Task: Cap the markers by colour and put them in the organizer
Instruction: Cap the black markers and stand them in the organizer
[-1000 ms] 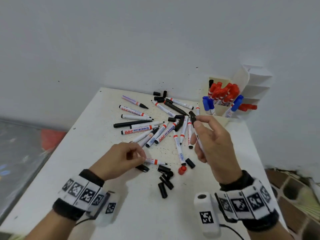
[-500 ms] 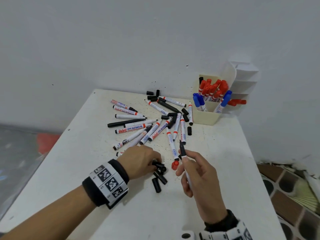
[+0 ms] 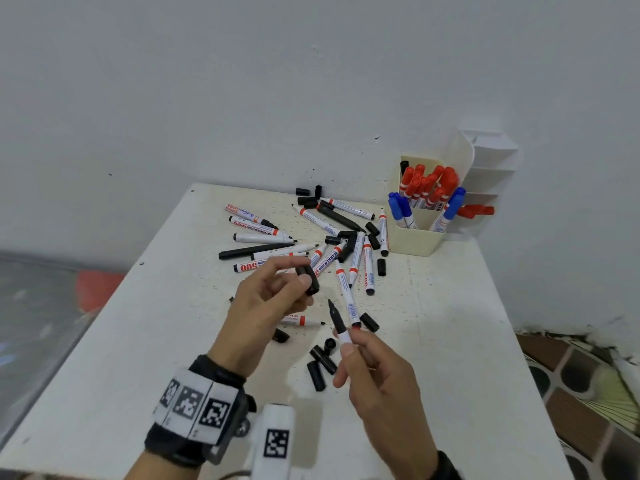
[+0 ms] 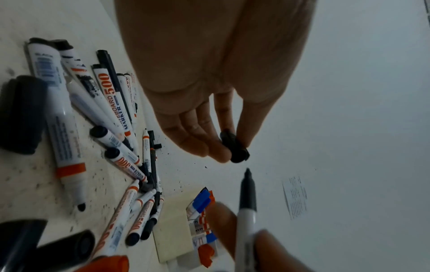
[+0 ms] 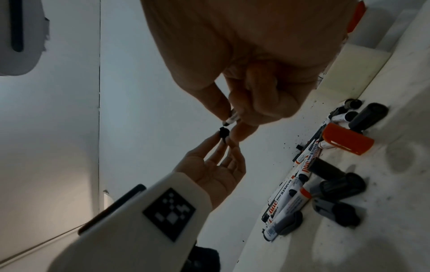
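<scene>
A black cap (image 3: 308, 279) is pinched by the left hand (image 3: 266, 299), just beyond the uncapped black marker (image 3: 338, 323) gripped by the right hand (image 3: 377, 372).

Two hands above a white table (image 3: 450, 341), a cap in one and an uncapped marker in the other.
The left hand (image 3: 266, 303) pinches a black cap (image 3: 308, 280) between thumb and fingers; just right and nearer, the right hand (image 3: 377, 375) grips a black-tipped marker (image 3: 337, 320), tip pointing up and away, a small gap from the cap. Loose black caps (image 3: 320, 362) lie on the table between the hands. Further off, uncapped markers (image 3: 311, 244) lie scattered. At the far right stands a cream organizer (image 3: 415, 240) holding red-capped markers (image 3: 429, 183) and blue-capped markers (image 3: 400, 206).
</scene>
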A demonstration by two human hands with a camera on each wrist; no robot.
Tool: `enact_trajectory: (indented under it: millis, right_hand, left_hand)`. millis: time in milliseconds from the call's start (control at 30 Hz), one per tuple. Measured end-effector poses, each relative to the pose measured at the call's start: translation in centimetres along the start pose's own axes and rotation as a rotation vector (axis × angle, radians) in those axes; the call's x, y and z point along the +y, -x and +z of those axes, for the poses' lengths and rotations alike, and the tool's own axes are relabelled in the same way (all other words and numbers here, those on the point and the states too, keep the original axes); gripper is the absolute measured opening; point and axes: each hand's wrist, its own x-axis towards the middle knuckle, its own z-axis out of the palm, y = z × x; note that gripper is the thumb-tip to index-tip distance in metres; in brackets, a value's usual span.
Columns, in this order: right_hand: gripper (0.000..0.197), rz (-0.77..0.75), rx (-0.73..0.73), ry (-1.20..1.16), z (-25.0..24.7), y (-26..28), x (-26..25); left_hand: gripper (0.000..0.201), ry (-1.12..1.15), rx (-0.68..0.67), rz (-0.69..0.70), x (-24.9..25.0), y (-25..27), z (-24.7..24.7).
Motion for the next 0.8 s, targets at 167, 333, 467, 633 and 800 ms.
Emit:
enact_trajectory:
  millis: [167,333,467,633,800]
  right_hand:
    - [0.022,-0.013,0.012,0.010,0.0,0.2,-0.1]
    - [0.019,-0.012,0.037,0.001,0.2,0.1,-0.1]
    - [0.015,0.007,0.053,-0.005,0.5,0.1,0.1]
    - [0.020,0.020,-0.050,0.012,0.2,0.4,0.3]
    - [0.014,0.060,-0.009,-0.001,-1.0,0.4,0.2]
  left_hand:
    - [0.029,-0.018,0.002,0.041,-0.6,0.9,1.2]
    - [0.026,-0.054,-0.087,0.043,-0.9,1.5,1.4]
    - [0.025,-0.071,-0.121,0.030,-0.8,1.6,0.7]
    - [0.024,-0.107,-0.115,0.054,-0.9,1.6,-0.2]
    - [0.014,-0.275,-0.022,0.075,-2.3,0.9,-3.2]
